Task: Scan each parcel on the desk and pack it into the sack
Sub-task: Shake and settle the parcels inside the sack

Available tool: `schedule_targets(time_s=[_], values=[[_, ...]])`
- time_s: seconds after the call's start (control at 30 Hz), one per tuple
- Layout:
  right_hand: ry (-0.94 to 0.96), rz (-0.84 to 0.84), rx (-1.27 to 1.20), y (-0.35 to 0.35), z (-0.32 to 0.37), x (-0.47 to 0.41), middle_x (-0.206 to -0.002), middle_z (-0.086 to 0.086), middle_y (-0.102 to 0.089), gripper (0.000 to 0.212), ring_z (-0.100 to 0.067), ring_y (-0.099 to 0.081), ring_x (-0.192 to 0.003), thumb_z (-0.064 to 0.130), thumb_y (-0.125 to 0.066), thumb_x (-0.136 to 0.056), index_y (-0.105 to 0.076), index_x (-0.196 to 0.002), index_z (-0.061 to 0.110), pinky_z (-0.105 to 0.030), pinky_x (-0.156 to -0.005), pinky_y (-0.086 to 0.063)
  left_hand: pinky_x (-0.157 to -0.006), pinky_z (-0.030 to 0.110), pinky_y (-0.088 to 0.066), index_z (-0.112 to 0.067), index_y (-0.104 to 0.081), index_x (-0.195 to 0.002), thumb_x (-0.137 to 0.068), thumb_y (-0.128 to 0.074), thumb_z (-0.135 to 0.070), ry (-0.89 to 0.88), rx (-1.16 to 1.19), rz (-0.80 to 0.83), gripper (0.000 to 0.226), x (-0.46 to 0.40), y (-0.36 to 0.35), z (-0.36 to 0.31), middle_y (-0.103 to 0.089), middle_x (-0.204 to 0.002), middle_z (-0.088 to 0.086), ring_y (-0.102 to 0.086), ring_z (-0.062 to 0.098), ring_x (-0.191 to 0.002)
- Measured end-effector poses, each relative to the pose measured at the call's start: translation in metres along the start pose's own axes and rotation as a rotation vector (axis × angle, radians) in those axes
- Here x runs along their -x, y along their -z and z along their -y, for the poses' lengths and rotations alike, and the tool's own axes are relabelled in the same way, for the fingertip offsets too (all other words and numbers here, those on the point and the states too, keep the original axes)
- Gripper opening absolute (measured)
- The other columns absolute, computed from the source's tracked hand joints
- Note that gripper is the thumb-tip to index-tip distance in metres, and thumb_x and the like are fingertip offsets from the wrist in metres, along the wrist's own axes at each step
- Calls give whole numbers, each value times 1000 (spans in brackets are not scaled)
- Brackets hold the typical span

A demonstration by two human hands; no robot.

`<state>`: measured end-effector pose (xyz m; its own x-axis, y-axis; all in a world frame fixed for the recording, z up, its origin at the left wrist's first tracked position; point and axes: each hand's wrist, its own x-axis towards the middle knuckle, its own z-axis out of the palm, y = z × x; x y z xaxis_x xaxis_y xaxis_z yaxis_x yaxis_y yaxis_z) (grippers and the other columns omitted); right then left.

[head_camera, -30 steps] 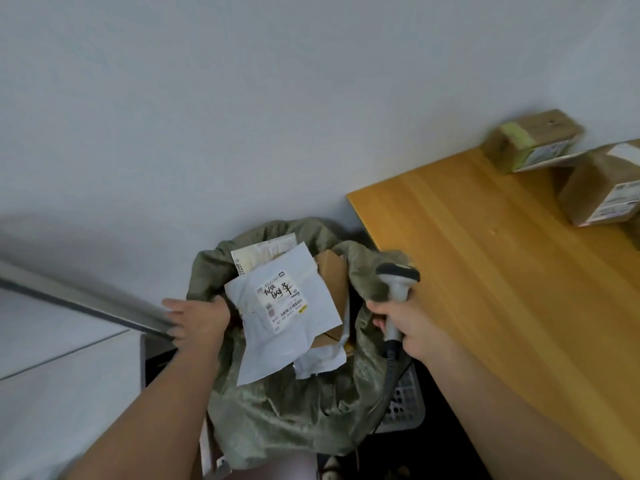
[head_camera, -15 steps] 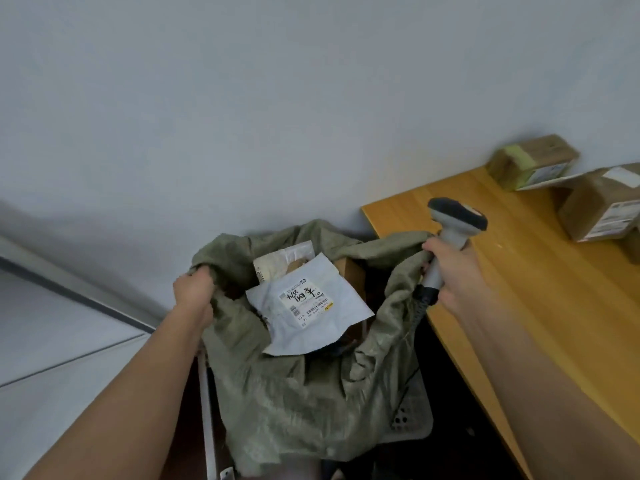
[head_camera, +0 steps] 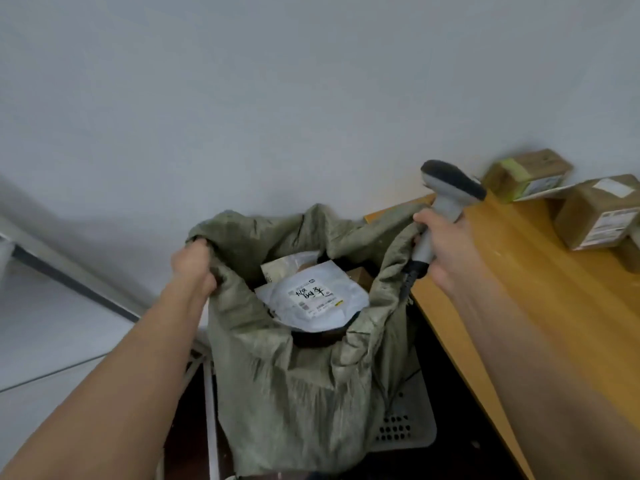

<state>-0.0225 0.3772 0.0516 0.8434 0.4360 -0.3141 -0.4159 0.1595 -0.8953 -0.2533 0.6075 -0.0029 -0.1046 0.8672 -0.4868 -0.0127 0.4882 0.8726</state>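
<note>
The white mailer's (head_camera: 313,299) label bears handwritten black characters, too blurred to read.

A plain grey-white wall (head_camera: 311,81) fills the far half of the scene; low on the left, a pale rail (head_camera: 69,271) with a dark strip beneath it slants down towards the right; below that lies a pale flat surface (head_camera: 41,341) crossed by a thin dark seam; near the bottom centre, a white frame post (head_camera: 210,410) stands upright, with a slanted white brace joining it at the top; to the right of it, a light grey perforated plastic basket (head_camera: 408,427) sits low down in the dark space (head_camera: 460,410) by the floor; its side shows rows of small holes.
</note>
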Motion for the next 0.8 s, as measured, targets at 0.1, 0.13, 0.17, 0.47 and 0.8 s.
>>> schedule_targets(time_s=[0.1,0.13,0.17,0.47,0.8], values=[[4,-46,-130,8,7,-6,-76,0,-54,21,-10,-55,-58,-1,-59,-91,-50,-101,15,-24,-55,-49,-78,39,-55,-8,-60,-116,-96,-56,-27,-51,123,69,28,-11,7,-24,-65,-113,10,-65,25,-97],[-21,-92,-139,13,2,-8,-78,-1,-54,24,-10,-54,-58,0,-59,-91,-49,-107,15,-24,-53,-49,-75,38,-56,-9,-61,-115,-95,-57,-29,-38,99,81,29,-13,11,-18,-66,-114,10,-66,26,-97],[-52,-139,-115,18,-5,-9,-82,-2,-54,29,-11,-54,-60,1,-59,-92,-48,-114,16,-23,-53,-49,-73,36,-55,-9,-60,-117,-94,-57,-30,-7,53,73,31,-14,13,-8,-66,-117,10,-65,26,-100],[-235,-406,65,79,-20,-25,-102,-10,-54,34,-19,-53,-70,8,-63,-92,-47,-121,16,-32,-63,-47,-102,45,-43,7,-46,-132,-85,-58,-14,3,-672,-177,53,-16,23,26,-50,-133,22,-49,41,-121],[-309,-358,142,114,-26,-21,-102,-12,-58,35,-24,-57,-75,11,-67,-92,-47,-121,15,-37,-62,-50,-83,33,-46,-10,-67,-92,-90,-50,-8,-677,-1277,624,18,44,-93,101,-64,-95,8,-58,24,-92]])
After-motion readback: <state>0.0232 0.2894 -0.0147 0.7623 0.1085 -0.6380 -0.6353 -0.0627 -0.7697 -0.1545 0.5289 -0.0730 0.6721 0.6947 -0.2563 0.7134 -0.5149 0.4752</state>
